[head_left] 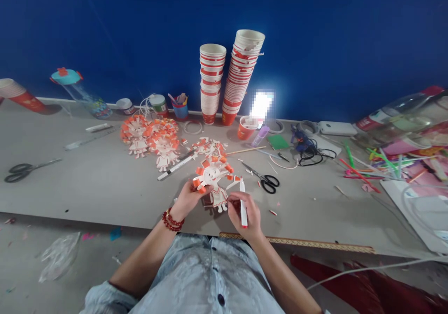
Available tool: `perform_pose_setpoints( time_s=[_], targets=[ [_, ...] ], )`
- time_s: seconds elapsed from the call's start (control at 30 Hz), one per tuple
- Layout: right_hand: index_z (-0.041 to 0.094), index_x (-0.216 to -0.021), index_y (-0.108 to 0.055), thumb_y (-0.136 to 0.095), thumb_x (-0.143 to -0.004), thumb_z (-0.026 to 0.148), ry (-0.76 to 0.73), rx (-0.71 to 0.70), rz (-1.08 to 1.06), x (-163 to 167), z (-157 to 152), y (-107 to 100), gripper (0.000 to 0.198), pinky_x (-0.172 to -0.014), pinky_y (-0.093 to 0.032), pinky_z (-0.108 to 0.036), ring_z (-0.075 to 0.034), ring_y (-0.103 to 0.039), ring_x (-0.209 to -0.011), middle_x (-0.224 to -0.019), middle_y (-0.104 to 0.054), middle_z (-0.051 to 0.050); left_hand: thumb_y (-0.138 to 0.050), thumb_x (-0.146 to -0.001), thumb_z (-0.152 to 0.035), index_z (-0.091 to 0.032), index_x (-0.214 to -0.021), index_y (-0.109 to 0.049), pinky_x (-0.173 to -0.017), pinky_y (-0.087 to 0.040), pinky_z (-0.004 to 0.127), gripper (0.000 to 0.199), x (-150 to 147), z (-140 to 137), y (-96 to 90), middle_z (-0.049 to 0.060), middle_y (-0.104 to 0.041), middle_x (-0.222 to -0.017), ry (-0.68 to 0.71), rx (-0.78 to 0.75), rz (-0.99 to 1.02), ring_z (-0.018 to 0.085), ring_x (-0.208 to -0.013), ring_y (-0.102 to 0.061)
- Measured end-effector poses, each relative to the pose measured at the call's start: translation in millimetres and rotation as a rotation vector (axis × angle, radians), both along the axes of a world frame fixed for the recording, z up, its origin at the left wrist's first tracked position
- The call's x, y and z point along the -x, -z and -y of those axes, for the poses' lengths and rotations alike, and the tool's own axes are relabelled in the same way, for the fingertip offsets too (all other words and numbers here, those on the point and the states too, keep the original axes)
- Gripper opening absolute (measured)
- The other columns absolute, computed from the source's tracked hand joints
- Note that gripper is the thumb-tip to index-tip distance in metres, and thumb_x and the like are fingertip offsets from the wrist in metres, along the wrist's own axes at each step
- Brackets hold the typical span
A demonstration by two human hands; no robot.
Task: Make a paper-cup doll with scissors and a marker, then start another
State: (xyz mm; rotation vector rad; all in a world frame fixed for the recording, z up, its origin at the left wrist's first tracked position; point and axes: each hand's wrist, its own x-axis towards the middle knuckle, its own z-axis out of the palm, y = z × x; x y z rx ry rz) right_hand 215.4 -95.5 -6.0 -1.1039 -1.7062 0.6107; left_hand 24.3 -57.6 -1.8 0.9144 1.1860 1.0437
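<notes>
My left hand (189,198), with a red bead bracelet at the wrist, is closed on a paper doll (212,177) made from cup paper. The doll has curled orange-and-white strips around its drawn face and a white dress with red marks. Closed around a white marker (243,206) with red ends, my right hand (252,213) is beside the doll's lower right edge. Its fingertips seem close to the doll; whether they touch it I cannot tell. Several similar paper dolls (164,148) lie to the left, and paper scraps (210,147) lie just behind.
Tall stacks of paper cups (212,83) stand against the blue wall. Black-handled scissors (269,182) lie right of my hands, another pair of scissors (23,170) far left. A black-and-white marker (175,167), a glue gun (304,141) and colourful straws (364,176) are on the table.
</notes>
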Motion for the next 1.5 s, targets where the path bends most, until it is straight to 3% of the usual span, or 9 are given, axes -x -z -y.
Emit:
perform_pose_setpoints(
  time_s=[0.47,0.7,0.9,1.03,1.23,1.37,1.5],
  targets=[
    [0.026,-0.109,-0.056,-0.06,-0.085,0.012,-0.007,0.021,-0.046,-1.3,-0.6,3.5,0.028,-0.059,-0.053,-0.025,-0.015,-0.065,-0.062,-0.083,-0.068,-0.001,-0.076,-0.07,-0.036,-0.013,-0.09,-0.072,-0.08,-0.052,0.031,0.031,0.3,0.7,1.0,0.009,-0.074,-0.095,-0.002,-0.017,-0.046,0.023,-0.09,-0.065],
    [0.025,-0.113,-0.054,-0.05,-0.092,0.018,0.005,0.123,-0.148,-4.1,0.7,5.3,0.022,-0.055,-0.05,-0.027,-0.015,-0.061,-0.058,-0.08,-0.068,-0.001,-0.076,-0.069,-0.039,-0.013,-0.088,-0.073,-0.081,-0.052,0.033,0.032,0.9,0.1,7.6,0.008,-0.074,-0.092,-0.005,-0.015,-0.073,0.025,-0.089,-0.066],
    [0.024,-0.115,-0.053,-0.056,-0.09,0.018,0.055,0.132,-0.14,-3.0,-1.3,6.7,0.026,-0.062,-0.054,-0.029,-0.017,-0.065,-0.069,-0.085,-0.067,-0.002,-0.076,-0.069,-0.039,-0.014,-0.088,-0.073,-0.083,-0.052,0.034,0.031,0.5,-0.3,5.1,0.007,-0.074,-0.092,-0.005,-0.034,-0.079,0.025,-0.092,-0.066],
    [0.023,-0.117,-0.052,-0.056,-0.09,0.018,0.056,0.158,-0.132,-2.7,-3.1,8.4,0.029,-0.069,-0.055,-0.032,-0.018,-0.066,-0.076,-0.09,-0.066,-0.004,-0.071,-0.075,-0.044,-0.016,-0.088,-0.073,-0.085,-0.051,0.034,0.031,2.4,-0.5,5.2,0.006,-0.075,-0.091,0.065,-0.097,-0.11,0.025,-0.09,-0.066],
    [0.023,-0.117,-0.053,-0.056,-0.091,0.02,0.051,0.159,-0.157,-1.7,-3.0,6.8,0.027,-0.069,-0.055,-0.032,-0.02,-0.066,-0.081,-0.094,-0.066,-0.006,-0.068,-0.077,-0.046,-0.017,-0.09,-0.072,-0.084,-0.051,0.033,0.032,1.6,-0.7,6.3,0.006,-0.074,-0.09,0.082,-0.125,-0.13,0.025,-0.09,-0.066],
    [0.022,-0.116,-0.053,-0.053,-0.092,0.021,0.064,0.147,-0.142,-2.6,-3.5,4.1,0.024,-0.07,-0.054,-0.032,-0.02,-0.067,-0.081,-0.093,-0.066,-0.006,-0.067,-0.078,-0.045,-0.016,-0.088,-0.071,-0.079,-0.05,0.031,0.031,4.3,-1.1,0.4,0.006,-0.073,-0.088,0.111,-0.146,-0.155,0.023,-0.084,-0.065],
    [0.022,-0.115,-0.052,-0.051,-0.094,0.022,0.085,0.132,-0.137,-3.6,-5.3,4.4,0.022,-0.071,-0.054,-0.032,-0.02,-0.068,-0.079,-0.09,-0.067,-0.005,-0.066,-0.077,-0.045,-0.016,-0.076,-0.07,-0.067,-0.047,0.026,0.029,15.1,-2.5,-14.1,0.002,-0.068,-0.07,0.118,-0.181,-0.3,0.019,-0.069,-0.06]
  ],
)
